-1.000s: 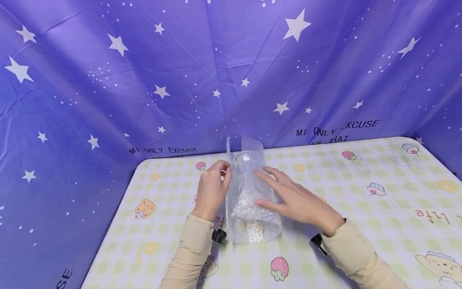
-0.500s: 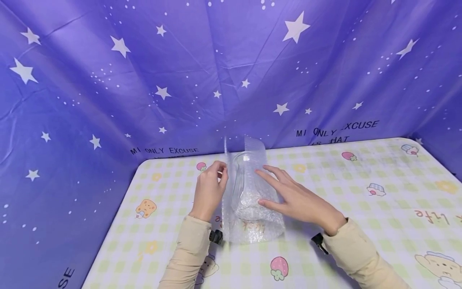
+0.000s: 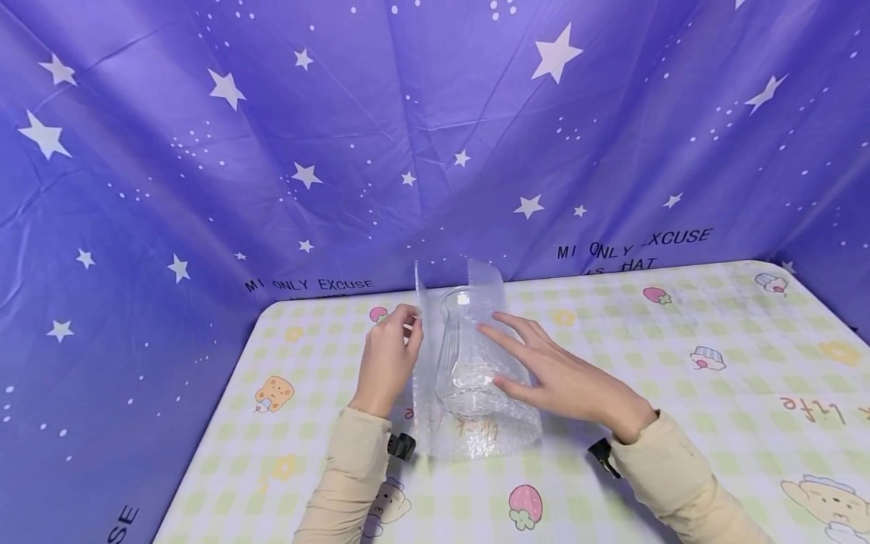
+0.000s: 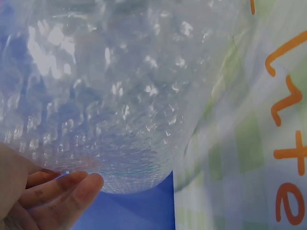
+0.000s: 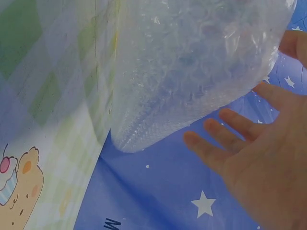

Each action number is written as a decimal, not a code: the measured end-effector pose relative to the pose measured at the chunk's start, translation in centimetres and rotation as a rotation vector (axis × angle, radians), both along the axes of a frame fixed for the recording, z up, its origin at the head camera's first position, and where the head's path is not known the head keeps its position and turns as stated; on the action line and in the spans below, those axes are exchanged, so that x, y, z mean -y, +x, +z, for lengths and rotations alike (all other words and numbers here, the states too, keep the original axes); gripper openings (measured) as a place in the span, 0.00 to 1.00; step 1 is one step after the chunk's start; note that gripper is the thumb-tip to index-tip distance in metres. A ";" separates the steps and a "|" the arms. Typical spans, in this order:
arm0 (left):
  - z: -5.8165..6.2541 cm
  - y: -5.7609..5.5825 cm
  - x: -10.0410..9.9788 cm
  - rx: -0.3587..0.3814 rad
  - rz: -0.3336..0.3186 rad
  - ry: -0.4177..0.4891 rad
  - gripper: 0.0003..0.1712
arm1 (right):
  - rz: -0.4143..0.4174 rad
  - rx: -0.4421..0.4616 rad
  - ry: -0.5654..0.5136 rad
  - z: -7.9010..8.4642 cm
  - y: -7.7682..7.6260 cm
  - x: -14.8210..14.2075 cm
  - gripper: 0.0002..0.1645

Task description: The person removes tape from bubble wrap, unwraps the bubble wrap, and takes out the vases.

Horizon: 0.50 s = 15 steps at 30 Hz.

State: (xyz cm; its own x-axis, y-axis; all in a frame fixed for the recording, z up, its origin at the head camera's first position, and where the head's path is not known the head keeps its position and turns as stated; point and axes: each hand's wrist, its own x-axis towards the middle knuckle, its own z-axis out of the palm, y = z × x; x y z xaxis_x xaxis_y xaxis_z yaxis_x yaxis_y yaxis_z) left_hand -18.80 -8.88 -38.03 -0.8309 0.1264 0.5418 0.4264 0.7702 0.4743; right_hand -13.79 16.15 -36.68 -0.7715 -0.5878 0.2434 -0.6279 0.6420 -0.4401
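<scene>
A clear glass vessel (image 3: 465,378) lies on a curved sheet of bubble wrap (image 3: 485,434) at the middle of the table. The wrap rises on both sides of the glass, with a gap between its two upper edges. My left hand (image 3: 389,359) pinches the left edge of the wrap between thumb and fingers. Spread fingers of my right hand (image 3: 560,370) rest against the wrap's right flap. Close up, the left wrist view has the wrap (image 4: 120,96) over the fingertips (image 4: 88,189). In the right wrist view the right fingers (image 5: 230,129) stay straight along the wrap.
The table (image 3: 625,476) has a green checked cover with cartoon prints. A purple curtain (image 3: 367,128) with white stars hangs behind the far edge and along both sides. Black wrist camera mounts (image 3: 401,446) sit at both cuffs.
My left hand has drawn the wrap's left edge a little to the left, so the gap is wider and more glass shows. The right hand has stayed nearly in place.
</scene>
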 end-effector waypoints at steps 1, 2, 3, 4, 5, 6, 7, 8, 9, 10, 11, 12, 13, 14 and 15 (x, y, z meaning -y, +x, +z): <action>0.0 0.0 0.1 0.003 -0.001 -0.002 0.05 | 0.003 0.000 0.000 0.0 0.0 0.0 0.39; 0.1 0.0 0.1 0.005 -0.001 -0.005 0.05 | 0.006 0.001 0.001 0.0 0.0 0.0 0.38; 0.1 0.0 0.2 0.007 -0.001 -0.007 0.05 | 0.006 0.001 0.002 0.0 0.0 0.0 0.38; 0.1 0.0 0.2 0.010 -0.001 -0.007 0.05 | 0.006 0.002 0.002 0.0 0.0 0.0 0.38; 0.1 0.0 0.3 0.013 0.000 -0.008 0.05 | 0.005 0.003 0.002 0.0 0.0 0.0 0.38; 0.1 0.0 0.3 0.015 0.000 -0.007 0.06 | 0.006 0.003 0.002 0.0 0.1 0.0 0.37; 0.1 -0.1 0.4 0.017 0.001 -0.006 0.06 | 0.006 0.003 0.004 0.0 0.1 0.0 0.37; 0.1 -0.1 0.5 0.020 0.003 -0.005 0.06 | 0.005 0.006 0.006 0.0 0.1 0.0 0.37; 0.1 -0.1 0.5 0.023 0.003 -0.003 0.06 | 0.004 0.009 0.007 -0.1 0.1 0.0 0.37; 0.1 -0.1 0.6 0.027 0.003 -0.001 0.07 | 0.002 0.013 0.009 0.0 0.1 0.0 0.37; 0.0 -0.1 0.7 0.029 0.001 0.000 0.07 | 0.000 0.018 0.010 0.0 0.1 -0.1 0.38; 0.0 -0.1 0.7 0.032 -0.001 0.001 0.07 | -0.002 0.023 0.012 0.0 0.2 -0.1 0.38; 0.0 -0.1 0.8 0.035 -0.002 0.000 0.07 | -0.004 0.027 0.013 0.1 0.2 -0.1 0.38; 0.0 -0.1 0.8 0.038 -0.004 0.002 0.07 | -0.007 0.029 0.014 0.1 0.2 -0.1 0.38; 0.0 0.0 0.9 0.041 -0.004 0.002 0.08 | -0.009 0.031 0.014 0.2 0.2 -0.2 0.38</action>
